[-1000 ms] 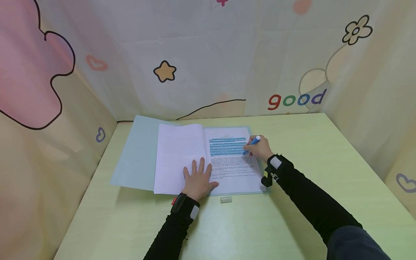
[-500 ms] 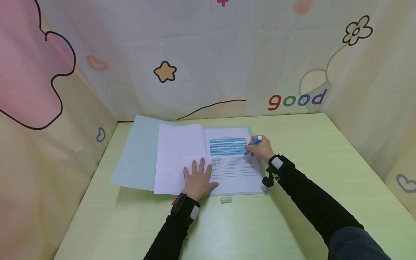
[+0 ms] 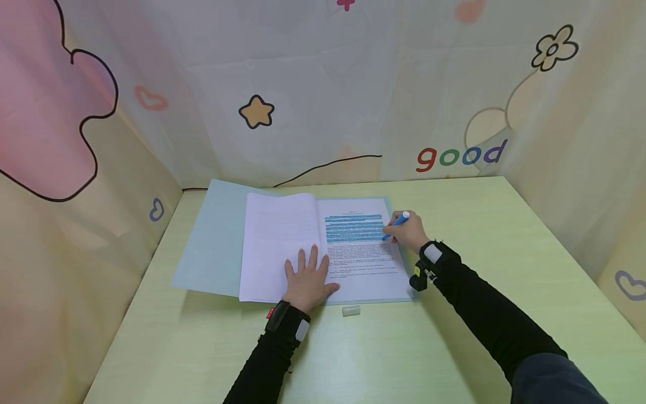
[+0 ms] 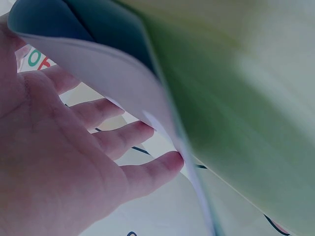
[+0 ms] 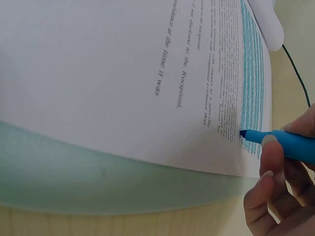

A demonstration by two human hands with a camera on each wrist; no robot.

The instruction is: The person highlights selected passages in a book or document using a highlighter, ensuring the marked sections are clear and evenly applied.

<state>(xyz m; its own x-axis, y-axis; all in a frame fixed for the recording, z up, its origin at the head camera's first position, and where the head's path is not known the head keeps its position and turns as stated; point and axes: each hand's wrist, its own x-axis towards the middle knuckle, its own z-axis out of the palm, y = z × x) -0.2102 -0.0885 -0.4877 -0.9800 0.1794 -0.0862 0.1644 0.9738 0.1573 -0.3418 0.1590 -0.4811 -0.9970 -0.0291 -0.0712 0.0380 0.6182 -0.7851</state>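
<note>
A blue highlighter (image 5: 293,143) is pinched between the thumb and fingers of my right hand (image 3: 411,230). In the right wrist view its dark tip meets the printed page (image 5: 123,98) at a text line beside the blue-marked lines (image 5: 252,78). Flat and spread, my left hand (image 3: 307,284) rests on the open booklet near its fold, mostly on the blank left-hand page (image 3: 280,241). From the left wrist view, the fingers (image 4: 152,172) lie straight against the paper. A light blue cover (image 3: 217,241) is folded out on the left.
A small grey-white piece, perhaps the cap (image 3: 351,310), lies on the table just below the booklet. The pale green table (image 3: 484,235) reaches back to a curtain (image 3: 323,101) printed with a star, a flower and the word "good".
The right hand has slid slightly to the right with the highlighter, along the line toward the page's right edge. The left hand and the booklet have stayed put.
</note>
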